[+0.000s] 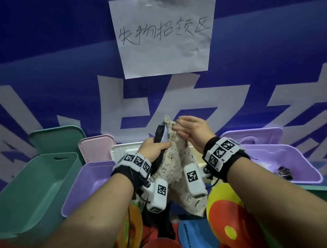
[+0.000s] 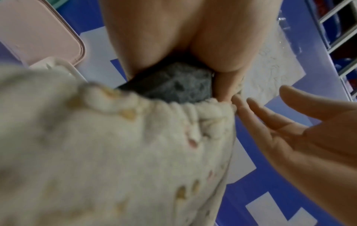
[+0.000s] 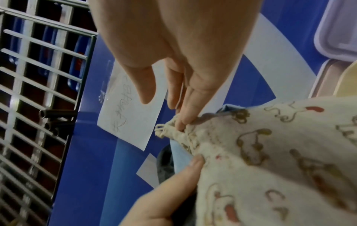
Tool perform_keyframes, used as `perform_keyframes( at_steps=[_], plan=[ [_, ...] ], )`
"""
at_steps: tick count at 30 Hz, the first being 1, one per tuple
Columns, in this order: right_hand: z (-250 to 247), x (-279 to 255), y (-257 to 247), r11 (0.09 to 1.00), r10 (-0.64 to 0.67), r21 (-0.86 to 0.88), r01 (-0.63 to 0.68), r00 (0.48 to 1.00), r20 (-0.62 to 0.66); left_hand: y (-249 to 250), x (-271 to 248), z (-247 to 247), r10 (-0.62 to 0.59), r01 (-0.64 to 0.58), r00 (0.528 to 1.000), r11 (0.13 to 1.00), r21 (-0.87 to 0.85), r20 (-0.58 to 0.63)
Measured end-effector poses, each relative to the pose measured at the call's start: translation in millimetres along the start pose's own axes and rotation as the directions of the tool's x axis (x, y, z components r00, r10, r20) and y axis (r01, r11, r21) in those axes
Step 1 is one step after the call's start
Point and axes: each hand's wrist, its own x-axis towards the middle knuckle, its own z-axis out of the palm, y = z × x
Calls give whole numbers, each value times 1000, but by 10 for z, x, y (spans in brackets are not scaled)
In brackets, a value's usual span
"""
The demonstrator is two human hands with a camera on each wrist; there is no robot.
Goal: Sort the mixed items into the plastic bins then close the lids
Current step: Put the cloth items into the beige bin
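A cream drawstring bag (image 1: 181, 171) printed with small animals hangs in the air in front of me. My left hand (image 1: 156, 148) grips its upper edge together with a black strap-like item (image 1: 159, 133), which looks like dark grey fabric (image 2: 173, 85) in the left wrist view. My right hand (image 1: 192, 130) has straight fingers, and their tips touch the gathered neck of the bag (image 3: 270, 152) by the knotted cord. Its thumb stands apart and holds nothing. Open plastic bins stand behind and beside the bag.
A green bin (image 1: 37, 184) and a purple bin (image 1: 87, 182) stand at the left, with green (image 1: 57, 138) and pink lids (image 1: 96, 148) propped behind. Another purple bin (image 1: 282, 156) at the right holds a dark item (image 1: 284, 172). Colourful discs (image 1: 229, 214) lie below my arms.
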Motion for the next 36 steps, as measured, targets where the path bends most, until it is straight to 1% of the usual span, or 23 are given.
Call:
perform_keyframes(
  at_steps=[1, 2, 3, 4, 5, 6, 8, 10, 12, 14, 16, 17, 19, 21, 23, 24, 25, 27, 29, 30, 32, 33, 36],
  plan=[
    [10, 3, -4, 989, -57, -140, 54, 998, -21, 35, -3, -27, -19, 19, 1000, 999, -32, -8],
    [18, 0, -6, 945, -131, -308, 115, 991, -32, 71, -6, -62, -36, 35, 999, 997, -68, -18],
    [22, -14, 1, 870, -196, -464, 168, 981, -11, 106, -4, -105, -61, 58, 998, 992, -109, -30],
    [27, -37, 9, 780, -226, -588, 214, 973, 53, 137, 6, -147, -85, 79, 996, 984, -159, -34],
    [25, -64, 27, 684, -202, -687, 246, 968, 145, 177, 2, -187, -104, 97, 994, 974, -205, -23],
    [14, -80, 62, 603, -134, -748, 276, 960, 245, 212, -2, -217, -109, 107, 994, 965, -241, 4],
    [14, -111, 120, 508, 3, -802, 314, 930, 367, 273, -19, -237, -105, 118, 993, 955, -274, 61],
    [29, -117, 166, 474, 25, -815, 333, 920, 391, 315, -37, -221, -96, 122, 990, 954, -274, 108],
    [58, -114, 164, 447, 4, -841, 305, 939, 343, 349, -52, -192, -87, 123, 986, 954, -275, 142],
    [62, -87, 168, 458, -49, -852, 254, 964, 262, 368, -35, -183, -74, 124, 980, 951, -281, 183],
    [39, -75, 165, 510, -103, -836, 202, 979, 173, 385, -22, -170, -72, 128, 970, 964, -234, 234],
    [17, -71, 158, 545, -126, -820, 175, 984, 126, 384, 0, -159, -73, 115, 970, 978, -175, 230],
    [-35, -67, 134, 617, -144, -779, 114, 989, 31, 381, 13, -145, -40, 39, 988, 999, 6, 147],
    [-90, -32, 120, 663, -158, -747, 48, 984, -77, 379, -19, -122, 85, -85, 996, 983, 165, 7],
    [-138, 4, 121, 723, -184, -691, -2, 963, -195, 352, -87, -76, 183, -155, 974, 969, 194, -136],
    [-157, 10, 122, 761, -191, -648, -19, 948, -253, 315, -97, -48, 199, -169, 966, 969, 183, -165],
    [-171, 7, 120, 794, -193, -607, -34, 933, -304, 266, -106, -10, 197, -167, 967, 969, 180, -161],
    [-187, 10, 138, 855, -165, -514, -68, 904, -394, 172, -136, 70, 148, -128, 984, 974, 185, -100],
    [-217, 61, 208, 900, -126, -424, -98, 873, -471, 104, -130, 124, 40, -40, 999, 990, 136, 8],
    [-274, 131, 293, 916, -91, -382, -125, 862, -499, 72, -119, 147, -27, 21, 996, 997, 75, 82],
    [-500, 355, 601, 914, 12, -344, -213, 864, -503, 15, -79, 179, -132, 154, 965, 984, -86, 225],
    [-555, 405, 710, 900, 58, -350, -258, 869, -492, -6, -49, 180, -155, 206, 949, 964, -167, 275],
    [-481, 273, 728, 883, 169, -344, -319, 900, -401, -47, 12, 171, -145, 279, 917, 900, -336, 373]
  ],
)
